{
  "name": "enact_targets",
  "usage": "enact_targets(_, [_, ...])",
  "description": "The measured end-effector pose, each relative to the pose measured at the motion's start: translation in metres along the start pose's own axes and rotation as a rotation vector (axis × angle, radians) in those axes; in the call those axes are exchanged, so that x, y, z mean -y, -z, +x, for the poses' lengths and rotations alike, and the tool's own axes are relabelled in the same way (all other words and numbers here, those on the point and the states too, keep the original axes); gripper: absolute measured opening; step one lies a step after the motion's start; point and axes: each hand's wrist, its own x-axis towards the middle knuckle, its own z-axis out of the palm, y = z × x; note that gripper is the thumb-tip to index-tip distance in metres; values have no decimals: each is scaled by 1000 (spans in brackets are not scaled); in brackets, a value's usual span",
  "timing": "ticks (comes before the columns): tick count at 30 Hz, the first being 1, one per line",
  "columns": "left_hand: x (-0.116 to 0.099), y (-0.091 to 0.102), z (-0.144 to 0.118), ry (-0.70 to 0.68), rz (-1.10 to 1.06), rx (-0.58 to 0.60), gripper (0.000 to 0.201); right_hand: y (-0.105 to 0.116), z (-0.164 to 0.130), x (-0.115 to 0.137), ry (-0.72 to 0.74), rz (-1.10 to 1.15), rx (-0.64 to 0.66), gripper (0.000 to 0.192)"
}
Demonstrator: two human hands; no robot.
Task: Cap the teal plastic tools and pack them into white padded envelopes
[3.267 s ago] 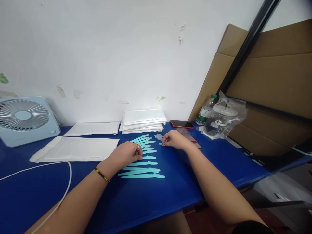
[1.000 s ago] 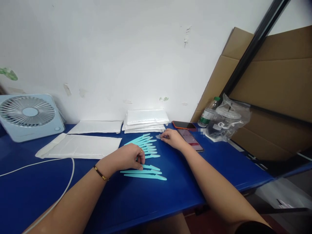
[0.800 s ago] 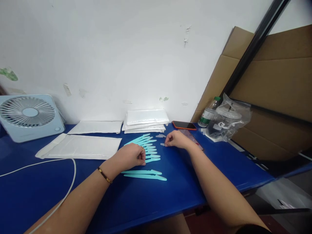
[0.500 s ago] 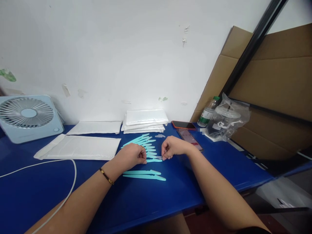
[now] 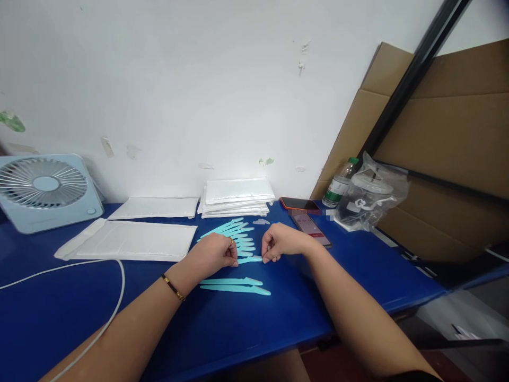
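Note:
My left hand (image 5: 220, 250) is closed on a turquoise eyebrow razor (image 5: 247, 260), pinching it near its middle. At the razor's right tip, my right hand (image 5: 274, 245) has thumb and finger pressed together on a small clear blade cap (image 5: 257, 258), which sits over or against the blade end; how far on it is I cannot tell. Behind the left hand lies a fan of several more turquoise razors (image 5: 238, 231). Two others (image 5: 234, 288) lie side by side nearer the table's front. A few loose clear caps (image 5: 261, 222) rest beyond the right hand.
White padded envelopes (image 5: 135, 241) lie at left, with a stack of white packets (image 5: 238, 192) by the wall. A fan (image 5: 47, 191) and a cable (image 5: 121, 281) are left. Phones (image 5: 312, 228), a bottle (image 5: 340, 183) and a bagged cup (image 5: 369, 196) stand right on the blue table (image 5: 278, 323).
My right hand has shifted slightly left. The clear cap, earlier seen beside the razor's tip, now lines up with the blade end. My left hand has barely moved.

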Motion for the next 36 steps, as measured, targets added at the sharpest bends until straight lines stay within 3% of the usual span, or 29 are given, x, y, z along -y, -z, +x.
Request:
enact_targets(4, [0, -1, 2, -10, 11, -7, 13, -10, 6, 8, 39, 24, -43, 23])
enact_targets(8, [1, 1, 2, -30, 26, -25, 15, -4, 7, 0, 88, -31, -104, 25])
enact_targets(10, [1, 5, -1, -41, 29, -59, 20, 4, 9, -12, 81, -100, -271, 22])
enact_targets(13, [-1, 12, -9, -63, -31, -48, 29, 14, 17, -34, 38, -290, -622, 18])
enact_targets(16, [-3, 16, -15, -121, -105, 118, 29, 17, 29, -49, 29, -430, -723, 22])
enact_targets(19, [-3, 14, -16, -131, -107, 217, 21, 16, 39, -51, 41, -503, -693, 18])
enact_targets(25, [-1, 7, -10, -52, -12, 46, 15, 25, 21, -40, -171, -448, -645, 8])
enact_targets(28, [-2, 6, -10, -43, 15, 17, 13, 31, 1, -35, -240, -202, -348, 11])
enact_targets(31, [-2, 5, -10, -34, 1, 11, 13, 29, -8, -27, -209, -3, -13, 15])
enact_targets(33, [-2, 4, -9, -25, -17, 11, 13, 23, -8, -22, -166, 39, 76, 16])
enact_targets(36, [-1, 4, -8, -19, -22, 11, 12, 16, -5, -15, -123, 26, 81, 20])
